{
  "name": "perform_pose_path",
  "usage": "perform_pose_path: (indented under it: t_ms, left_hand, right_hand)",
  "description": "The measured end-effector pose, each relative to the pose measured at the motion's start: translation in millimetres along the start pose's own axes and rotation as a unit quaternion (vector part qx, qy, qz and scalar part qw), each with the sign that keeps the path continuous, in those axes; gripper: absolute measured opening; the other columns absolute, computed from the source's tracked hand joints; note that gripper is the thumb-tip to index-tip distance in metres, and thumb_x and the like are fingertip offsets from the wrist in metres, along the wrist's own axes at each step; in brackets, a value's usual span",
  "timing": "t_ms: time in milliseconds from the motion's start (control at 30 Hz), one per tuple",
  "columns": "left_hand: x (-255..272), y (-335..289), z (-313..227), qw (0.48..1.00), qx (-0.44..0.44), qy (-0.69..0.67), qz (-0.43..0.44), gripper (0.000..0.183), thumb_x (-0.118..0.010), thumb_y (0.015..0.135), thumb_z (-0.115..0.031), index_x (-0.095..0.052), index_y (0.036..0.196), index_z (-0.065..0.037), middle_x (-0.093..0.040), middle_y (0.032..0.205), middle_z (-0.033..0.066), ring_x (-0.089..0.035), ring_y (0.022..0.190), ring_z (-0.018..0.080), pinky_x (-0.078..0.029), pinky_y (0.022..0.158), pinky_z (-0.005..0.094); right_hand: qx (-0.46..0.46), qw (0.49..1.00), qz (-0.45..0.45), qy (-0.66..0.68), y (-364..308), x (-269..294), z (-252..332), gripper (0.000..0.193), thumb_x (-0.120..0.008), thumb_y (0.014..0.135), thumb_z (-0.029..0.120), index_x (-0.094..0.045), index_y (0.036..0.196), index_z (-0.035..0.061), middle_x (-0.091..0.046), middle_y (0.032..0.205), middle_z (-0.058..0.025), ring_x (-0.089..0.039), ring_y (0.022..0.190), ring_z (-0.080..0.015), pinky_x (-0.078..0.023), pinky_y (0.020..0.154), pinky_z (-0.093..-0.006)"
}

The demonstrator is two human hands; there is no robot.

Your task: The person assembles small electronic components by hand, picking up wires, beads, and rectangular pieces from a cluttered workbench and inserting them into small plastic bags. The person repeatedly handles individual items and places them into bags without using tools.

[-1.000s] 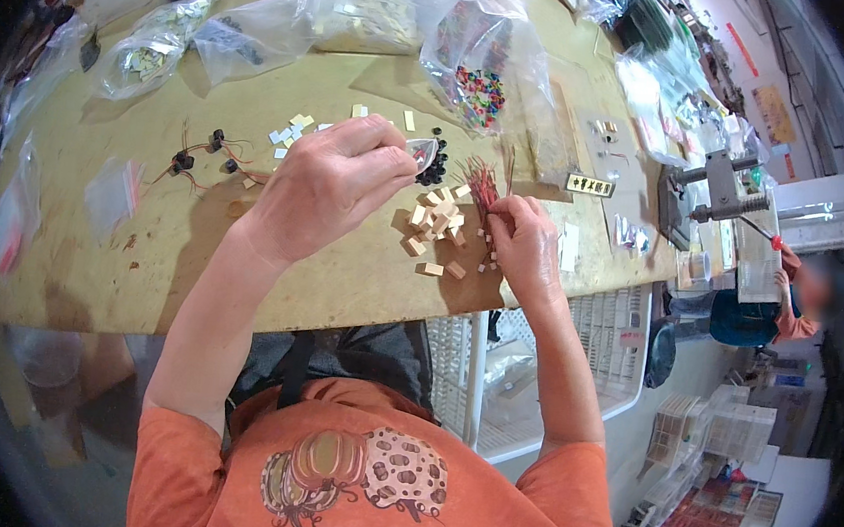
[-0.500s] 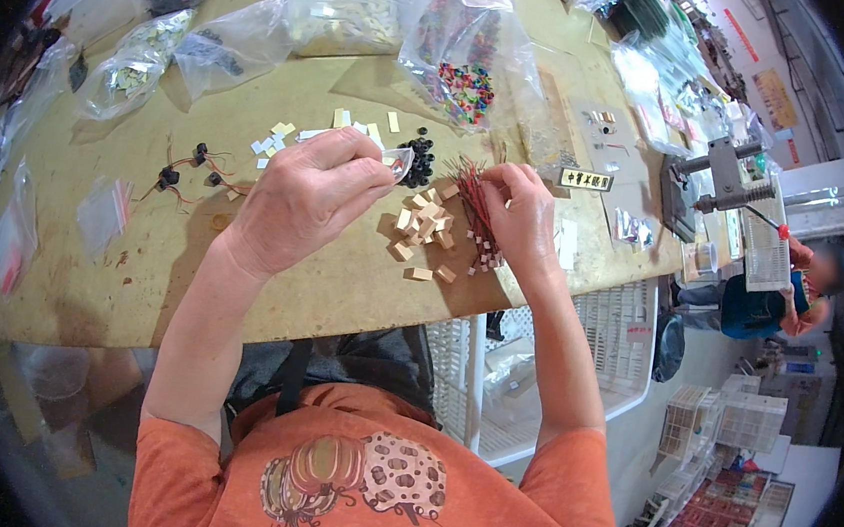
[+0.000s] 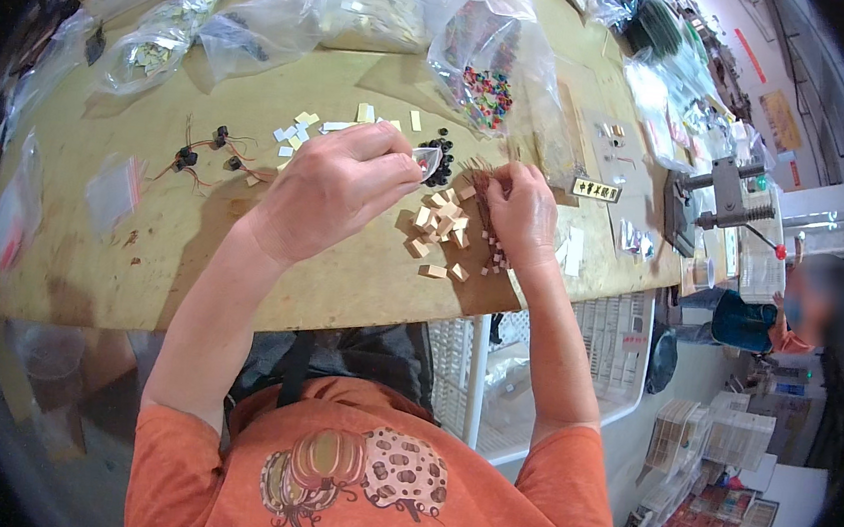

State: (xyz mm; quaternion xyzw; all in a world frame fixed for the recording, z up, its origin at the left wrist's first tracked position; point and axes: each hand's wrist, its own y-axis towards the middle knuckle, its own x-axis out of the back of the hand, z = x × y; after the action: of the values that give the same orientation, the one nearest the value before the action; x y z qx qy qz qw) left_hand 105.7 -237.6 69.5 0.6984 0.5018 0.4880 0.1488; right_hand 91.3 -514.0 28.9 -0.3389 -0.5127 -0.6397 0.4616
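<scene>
My left hand is closed on a small clear plastic bag, held by its edge with something reddish inside. Above the table it hovers, beside a cluster of small black round parts. The fingers of my right hand are pinched at a bundle of thin red wires with small white ends. Whether a single wire is between those fingertips I cannot make out. Between my hands lies a loose heap of small wooden blocks.
Black parts with red wires and an empty-looking zip bag lie left. Behind stand a clear plastic tub and a bag of colourful small pieces. A metal hand press is at right; a white basket sits below the table edge.
The view has shifted slightly, so the tabletop things appear farther right. My left hand keeps the small bag, and my right hand stays at the wires. A person in the background has moved.
</scene>
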Motion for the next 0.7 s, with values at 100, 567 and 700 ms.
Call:
perform_pose_path:
  t_ms: [100,567,700]
  left_hand:
    - [-2.6,1.7,2.3,0.999,0.003,-0.041,-0.006,0.012,-0.076,0.081,-0.001,-0.07,0.091,-0.004,-0.065,0.092,0.0076,-0.066,0.082,0.0235,-0.054,0.07,0.0346]
    - [-1.0,0.3,1.4,0.988,0.011,-0.153,0.008,0.017,-0.078,0.077,0.005,-0.071,0.091,-0.003,-0.067,0.093,0.0069,-0.066,0.086,0.0227,-0.054,0.073,0.0336]
    - [-1.8,3.0,0.0,0.987,0.013,-0.163,0.009,0.017,-0.077,0.077,0.007,-0.071,0.09,-0.001,-0.067,0.092,0.0066,-0.067,0.085,0.0222,-0.055,0.072,0.0324]
  right_hand:
    - [-0.132,0.969,0.037,0.205,4.6,-6.3,-25.7,0.012,-0.069,0.085,0.014,-0.072,0.091,0.0038,-0.069,0.086,-0.0132,-0.07,0.078,-0.0258,-0.055,0.072,-0.037]
    - [-0.04,0.872,0.152,0.464,14.9,101.7,83.5,0.005,-0.063,0.096,0.005,-0.065,0.098,0.0012,-0.069,0.081,-0.0035,-0.061,0.07,-0.0057,-0.05,0.062,-0.0212]
    - [0.024,0.912,0.22,0.344,18.9,104.9,97.3,0.009,-0.066,0.093,0.005,-0.067,0.097,-0.0028,-0.069,0.079,-0.0052,-0.062,0.075,-0.0081,-0.052,0.068,-0.0263]
